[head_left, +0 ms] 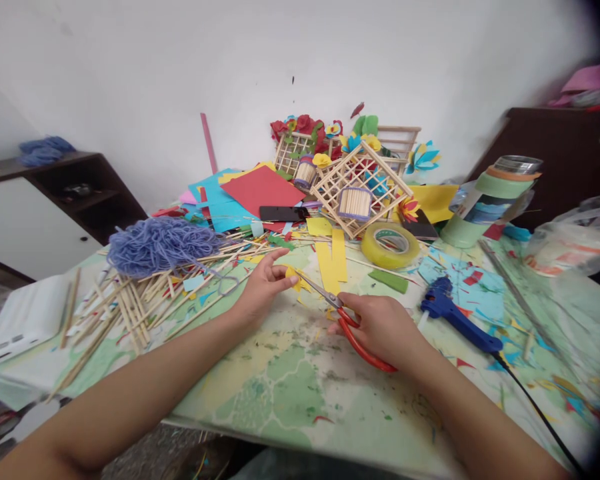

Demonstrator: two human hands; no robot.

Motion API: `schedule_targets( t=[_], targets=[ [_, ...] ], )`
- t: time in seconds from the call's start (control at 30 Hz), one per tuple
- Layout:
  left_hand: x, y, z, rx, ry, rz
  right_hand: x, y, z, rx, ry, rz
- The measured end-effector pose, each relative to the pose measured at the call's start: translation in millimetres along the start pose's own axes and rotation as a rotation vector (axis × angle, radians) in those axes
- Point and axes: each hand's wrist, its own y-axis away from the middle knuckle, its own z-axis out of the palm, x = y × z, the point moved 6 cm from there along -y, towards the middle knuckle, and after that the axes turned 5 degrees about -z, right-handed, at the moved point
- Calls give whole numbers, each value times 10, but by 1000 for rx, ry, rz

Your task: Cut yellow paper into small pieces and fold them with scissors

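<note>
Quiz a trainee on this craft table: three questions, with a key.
1. Which hand holds the red-handled scissors?
2. True or false: the blue hot glue gun lies to the right of the scissors.
3. Fill in: the paper scrap pinched by the left hand is ____.

Key: 1. The right hand. 2. True. 3. Yellow.

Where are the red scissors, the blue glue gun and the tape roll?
Red scissors (363, 350): head view, on the red handle.
Blue glue gun (467, 327): head view, on the long blue body.
Tape roll (373, 248): head view, on the tape's left side.
</note>
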Motion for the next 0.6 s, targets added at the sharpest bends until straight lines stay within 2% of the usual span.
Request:
schedule_targets(
  t=[0.6],
  targets=[
    [-25, 17, 9, 4, -7, -24, 5, -19, 21, -2, 0, 3]
  ],
)
